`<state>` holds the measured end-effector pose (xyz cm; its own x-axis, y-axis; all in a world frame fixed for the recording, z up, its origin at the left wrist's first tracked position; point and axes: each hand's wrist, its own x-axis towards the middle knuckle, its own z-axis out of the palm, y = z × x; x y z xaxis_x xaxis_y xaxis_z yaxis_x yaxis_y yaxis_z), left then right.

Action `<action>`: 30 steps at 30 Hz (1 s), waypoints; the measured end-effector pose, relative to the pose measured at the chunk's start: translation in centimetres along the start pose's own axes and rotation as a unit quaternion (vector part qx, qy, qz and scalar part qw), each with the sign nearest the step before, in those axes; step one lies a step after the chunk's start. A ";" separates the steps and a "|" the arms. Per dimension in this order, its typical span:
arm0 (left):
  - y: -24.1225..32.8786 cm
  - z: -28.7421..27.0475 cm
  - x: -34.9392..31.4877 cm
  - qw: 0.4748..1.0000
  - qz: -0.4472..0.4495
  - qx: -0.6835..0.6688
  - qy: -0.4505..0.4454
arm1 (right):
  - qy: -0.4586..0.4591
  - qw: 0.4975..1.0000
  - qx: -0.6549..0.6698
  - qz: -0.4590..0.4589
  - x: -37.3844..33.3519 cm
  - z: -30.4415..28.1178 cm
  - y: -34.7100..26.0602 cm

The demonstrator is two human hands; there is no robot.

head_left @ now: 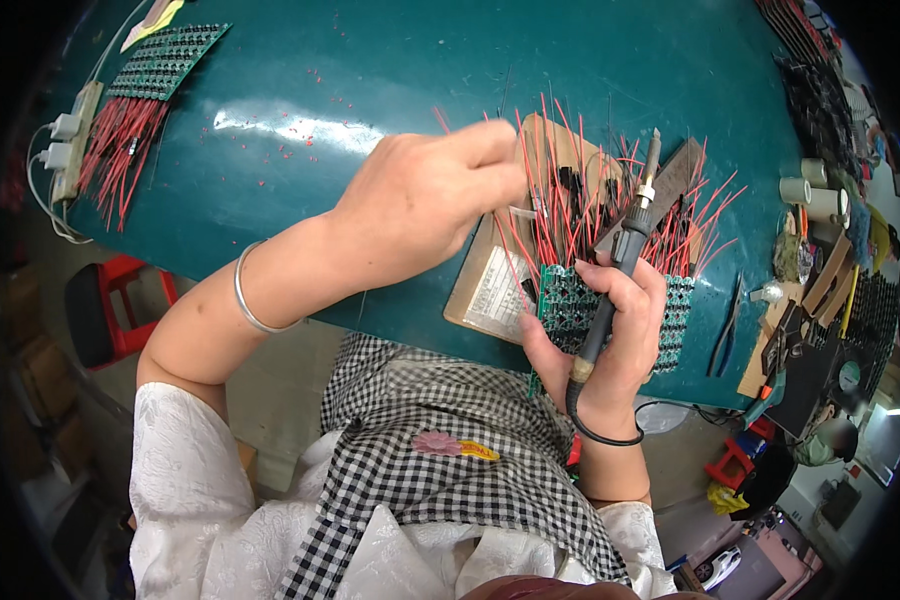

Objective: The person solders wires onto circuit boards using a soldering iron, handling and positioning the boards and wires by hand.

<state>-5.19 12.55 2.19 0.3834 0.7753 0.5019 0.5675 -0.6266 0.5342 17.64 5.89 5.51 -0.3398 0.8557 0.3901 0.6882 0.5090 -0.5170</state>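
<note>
My left hand (425, 195) is closed beside a bundle of red wires (560, 190). A red wire end sticks out past its knuckles, so it seems to grip a wire; its fingertips are partly hidden. In my right hand (625, 335) lies a soldering iron (625, 250) with a black grip, its metal tip pointing up and away. The thumb and fingers of that hand also rest at a green circuit board panel (675, 320) dotted with black parts. Red wires rise from the panel's far edge over a brown board (470, 295) with a paper label.
Another green circuit panel (170, 60) with red wires lies at the far left, near a white power strip (75, 150). Pliers (727, 325) lie at the table's right. White rolls (825, 205) and tools stand beyond. A red and black stool (120, 310) is at left.
</note>
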 end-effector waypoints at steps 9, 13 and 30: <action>-0.4 -0.3 0.2 0.993 -0.016 -0.091 -0.074 | 0.004 1.000 -0.008 -0.001 0.0 -0.1 0.3; -1.4 -0.6 0.2 0.981 0.002 -0.102 -0.166 | 0.009 1.000 -0.001 0.002 0.0 -0.3 0.4; -2.9 -2.9 0.6 0.993 -0.075 -0.057 -0.078 | 0.019 1.000 0.007 0.010 -0.2 0.0 0.1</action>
<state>-8.72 14.63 2.92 0.4141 0.8577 0.3048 0.5443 -0.5017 0.6723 17.84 5.78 5.39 -0.3020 0.8617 0.4078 0.6855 0.4936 -0.5352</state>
